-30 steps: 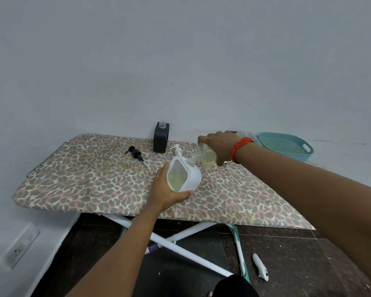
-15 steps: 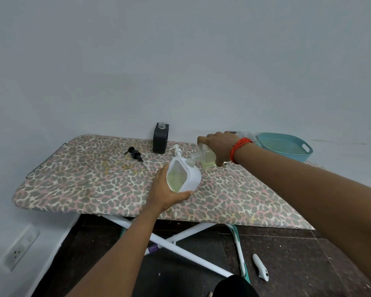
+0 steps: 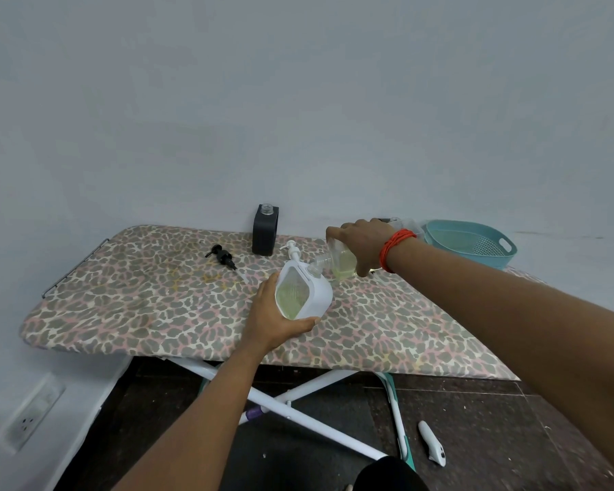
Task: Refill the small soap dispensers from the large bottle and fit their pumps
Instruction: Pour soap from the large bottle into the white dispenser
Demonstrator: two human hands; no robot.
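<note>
one wide-angle camera, worn on the head. it looks forward and down across the near long edge of the ironing board [image 3: 156, 313] and faces the grey wall [image 3: 298, 101] behind it. the forearms enter from the bottom and right edges. the left hand [image 3: 273, 320], gripping the white dispenser [image 3: 312, 299], and the right hand [image 3: 362, 242], gripping the large bottle [image 3: 341, 264], sit near frame centre on outstretched arms. the wall fills the upper half. the dark floor [image 3: 511, 419] shows along the bottom.
</note>
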